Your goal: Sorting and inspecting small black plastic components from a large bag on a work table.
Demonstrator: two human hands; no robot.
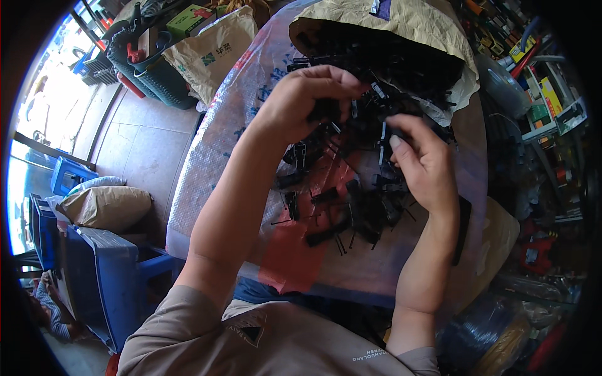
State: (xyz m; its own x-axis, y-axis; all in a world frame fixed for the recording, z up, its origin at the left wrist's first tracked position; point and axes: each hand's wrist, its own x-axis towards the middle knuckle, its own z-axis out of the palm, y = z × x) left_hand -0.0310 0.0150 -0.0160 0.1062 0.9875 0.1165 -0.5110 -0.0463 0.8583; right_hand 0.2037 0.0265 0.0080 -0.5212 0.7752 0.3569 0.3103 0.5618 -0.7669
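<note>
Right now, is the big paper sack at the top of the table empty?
No, the paper sack lies open with black plastic parts spilling from its mouth onto the table.

Can't really see what the left hand (301, 100) has, its fingers curl over a small black part (324, 111) and cover most of it. Same with the right hand (423, 166): fingertips sit in the pile (351, 188) of black parts, and whether they pinch one is anyone's guess. The pile is a dark tangle, single pieces don't separate. Inside of the sack (401, 37) is just shadow. Table (213, 156) top is under a plastic sheet. Shelves (539, 94) on the right smear at the rim; the corners are black.
</note>
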